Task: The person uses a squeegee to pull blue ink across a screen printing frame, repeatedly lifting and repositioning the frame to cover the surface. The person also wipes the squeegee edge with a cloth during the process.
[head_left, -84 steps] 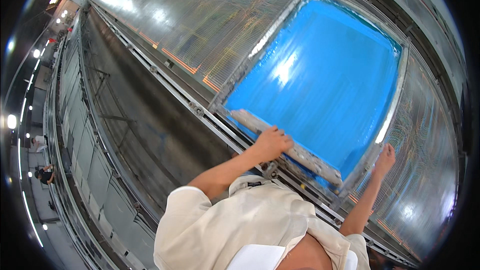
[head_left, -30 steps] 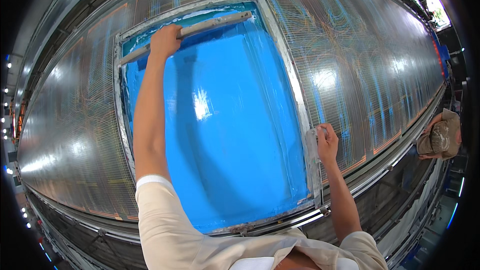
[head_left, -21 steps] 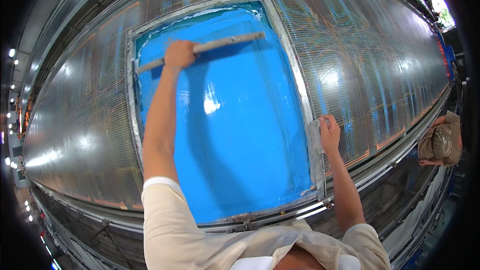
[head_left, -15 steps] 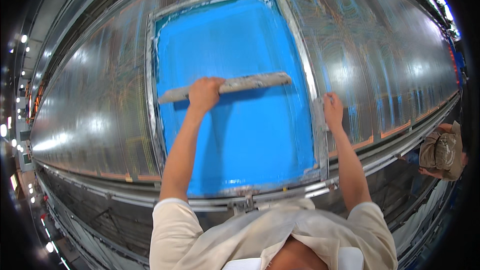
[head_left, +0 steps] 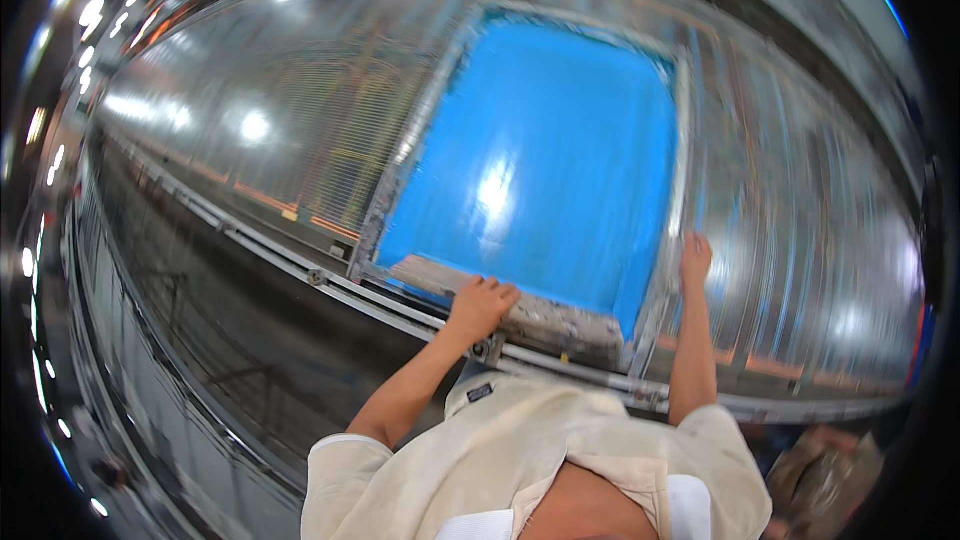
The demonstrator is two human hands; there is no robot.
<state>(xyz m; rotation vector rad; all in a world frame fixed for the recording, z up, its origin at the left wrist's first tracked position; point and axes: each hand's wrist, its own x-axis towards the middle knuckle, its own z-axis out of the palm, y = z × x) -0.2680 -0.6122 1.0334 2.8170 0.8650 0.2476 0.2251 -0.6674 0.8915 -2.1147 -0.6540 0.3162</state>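
Note:
A screen printing frame (head_left: pixel 683 155) with pale, ink-smeared rails lies on the long table, its mesh coated in bright blue ink (head_left: pixel 560 140). My left hand (head_left: pixel 482 306) is wrapped over a long, stained squeegee (head_left: pixel 565 322), which rests along the frame's near end. The fingers lie over its top; the thumb is hidden. Just outside the right rail is my right hand (head_left: pixel 696 258), its fingers curled together. Whether it grips the rail or something small cannot be made out. A glare spot shines on the wet ink.
The long, shiny table (head_left: pixel 300 120) carries striped, coloured line patterns on both sides of the frame. A metal rail (head_left: pixel 240 235) runs along its near edge, close to my body. Another person in brown (head_left: pixel 825 480) is at the lower right, blurred.
My left hand has drawn the squeegee from the middle of the frame to its near end. The view has turned, so the frame appears tilted and further right. My right hand stays by the right rail.

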